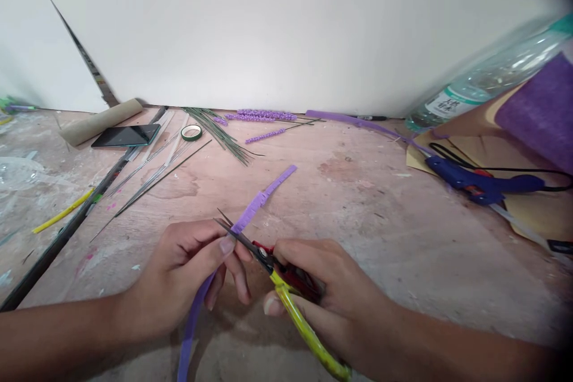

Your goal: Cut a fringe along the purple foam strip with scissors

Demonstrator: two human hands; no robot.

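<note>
Between thumb and fingers, my left hand (197, 262) pinches a long purple strip (251, 212). One end of the strip points up and away over the table, with small cuts along its edge; the other hangs down below the hand. My right hand (320, 286) is closed around scissors (302, 322) with yellow and red handles. The scissor blades are parted slightly and lie at the strip, right beside my left thumb tip.
Green wires (219, 134), purple flower stems (264, 114), a tape roll (191, 132), a phone (126, 135) and a cardboard tube (102, 122) lie farther back. At right are a blue glue gun (481, 182), a plastic bottle (483, 80) and purple material (541, 110).
</note>
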